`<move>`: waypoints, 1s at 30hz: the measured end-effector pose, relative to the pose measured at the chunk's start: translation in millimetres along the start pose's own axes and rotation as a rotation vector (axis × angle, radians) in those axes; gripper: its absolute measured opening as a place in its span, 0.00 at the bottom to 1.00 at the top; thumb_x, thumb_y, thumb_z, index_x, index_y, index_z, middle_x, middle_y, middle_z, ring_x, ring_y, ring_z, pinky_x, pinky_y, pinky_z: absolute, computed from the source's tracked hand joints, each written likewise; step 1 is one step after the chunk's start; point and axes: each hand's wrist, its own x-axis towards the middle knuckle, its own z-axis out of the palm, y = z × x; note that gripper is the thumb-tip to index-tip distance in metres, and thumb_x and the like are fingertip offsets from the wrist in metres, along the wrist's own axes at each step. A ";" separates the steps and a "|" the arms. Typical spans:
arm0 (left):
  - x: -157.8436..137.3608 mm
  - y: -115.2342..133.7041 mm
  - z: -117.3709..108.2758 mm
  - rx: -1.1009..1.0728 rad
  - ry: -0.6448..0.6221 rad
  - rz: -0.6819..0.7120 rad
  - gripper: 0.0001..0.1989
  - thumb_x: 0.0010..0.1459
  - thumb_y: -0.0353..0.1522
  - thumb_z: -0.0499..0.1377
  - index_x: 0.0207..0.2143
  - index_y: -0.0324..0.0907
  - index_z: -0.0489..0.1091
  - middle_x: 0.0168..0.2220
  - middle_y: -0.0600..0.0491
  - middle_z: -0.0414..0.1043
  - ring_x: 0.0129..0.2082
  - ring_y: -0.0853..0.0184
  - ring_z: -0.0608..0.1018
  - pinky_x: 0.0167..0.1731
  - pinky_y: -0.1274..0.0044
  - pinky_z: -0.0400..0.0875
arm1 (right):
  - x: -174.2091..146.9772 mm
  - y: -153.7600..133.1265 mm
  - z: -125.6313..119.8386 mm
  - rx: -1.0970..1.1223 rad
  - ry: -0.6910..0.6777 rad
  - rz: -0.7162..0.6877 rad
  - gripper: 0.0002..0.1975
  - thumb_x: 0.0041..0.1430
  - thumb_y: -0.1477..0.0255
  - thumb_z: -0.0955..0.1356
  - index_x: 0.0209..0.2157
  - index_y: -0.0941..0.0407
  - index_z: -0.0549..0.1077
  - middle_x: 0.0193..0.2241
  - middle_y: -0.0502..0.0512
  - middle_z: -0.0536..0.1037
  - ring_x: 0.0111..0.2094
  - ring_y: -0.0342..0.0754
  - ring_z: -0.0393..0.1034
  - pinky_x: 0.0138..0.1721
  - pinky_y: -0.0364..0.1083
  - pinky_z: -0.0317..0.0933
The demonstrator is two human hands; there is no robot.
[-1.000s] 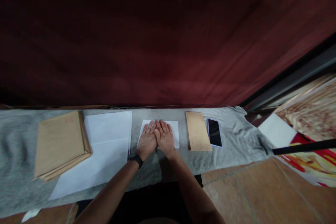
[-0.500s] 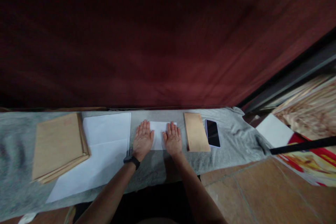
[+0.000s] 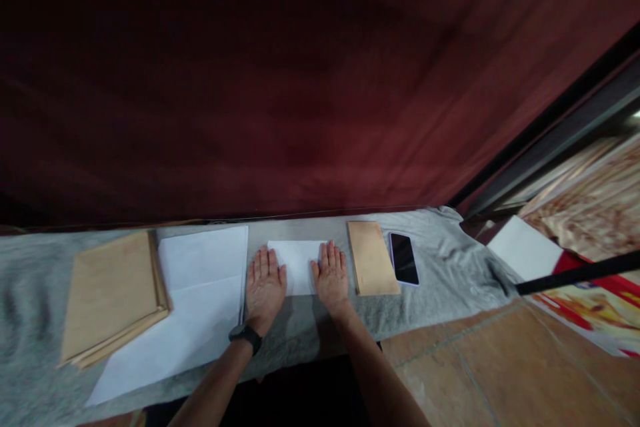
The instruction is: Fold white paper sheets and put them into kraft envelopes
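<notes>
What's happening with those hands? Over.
Left fingers and right fingers straight, at opposite ends of white paper. Paper flat on grey cloth. Brown envelopes alongside, not blocking.

The left hand (image 3: pixel 265 285) and right hand (image 3: pixel 331 278) are covering the small paper (image 3: pixel 299 268) at either end; a phone (image 3: pixel 404 259) is lying nearby.
</notes>
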 end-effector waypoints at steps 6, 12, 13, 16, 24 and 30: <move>-13.3 29.2 -3.2 -0.037 -0.176 0.257 0.27 0.69 0.36 0.44 0.68 0.40 0.57 0.70 0.46 0.55 0.72 0.58 0.54 0.69 0.59 0.51 | 0.8 -0.1 -2.1 0.013 -0.014 -0.001 0.29 0.73 0.64 0.60 0.68 0.66 0.57 0.69 0.72 0.56 0.70 0.60 0.52 0.67 0.60 0.50; -13.5 16.7 -8.7 0.028 -0.178 0.170 0.29 0.69 0.38 0.44 0.67 0.33 0.58 0.69 0.39 0.57 0.71 0.55 0.58 0.68 0.58 0.51 | 1.0 0.4 -2.4 0.026 -0.028 0.010 0.29 0.73 0.63 0.60 0.69 0.65 0.57 0.68 0.72 0.56 0.69 0.60 0.53 0.67 0.61 0.48; -14.4 11.9 -10.8 0.035 -0.165 0.152 0.30 0.69 0.38 0.44 0.67 0.31 0.58 0.69 0.37 0.57 0.70 0.53 0.58 0.68 0.57 0.51 | 0.9 0.5 -2.2 0.029 -0.021 0.008 0.29 0.73 0.63 0.60 0.69 0.65 0.57 0.68 0.72 0.57 0.69 0.60 0.54 0.67 0.62 0.48; -19.1 2.4 -16.3 0.040 -0.126 0.095 0.30 0.69 0.39 0.45 0.66 0.28 0.59 0.68 0.34 0.57 0.70 0.50 0.57 0.67 0.56 0.53 | 0.3 0.7 -1.3 0.034 0.001 0.000 0.30 0.73 0.64 0.60 0.69 0.65 0.56 0.68 0.73 0.57 0.69 0.60 0.54 0.67 0.61 0.49; -19.0 5.0 -21.9 0.008 -0.069 0.053 0.29 0.67 0.38 0.49 0.64 0.29 0.62 0.69 0.31 0.55 0.70 0.46 0.57 0.66 0.53 0.55 | 1.7 -0.4 -0.9 0.042 -0.004 0.013 0.30 0.73 0.63 0.59 0.69 0.65 0.57 0.68 0.72 0.57 0.69 0.60 0.54 0.67 0.61 0.49; -17.9 4.7 -25.9 -0.022 -0.074 0.065 0.28 0.67 0.38 0.49 0.64 0.31 0.62 0.71 0.31 0.49 0.70 0.45 0.56 0.65 0.53 0.55 | 2.5 0.8 -3.4 0.053 -0.054 0.048 0.30 0.73 0.62 0.59 0.69 0.65 0.57 0.68 0.71 0.57 0.69 0.60 0.54 0.67 0.60 0.47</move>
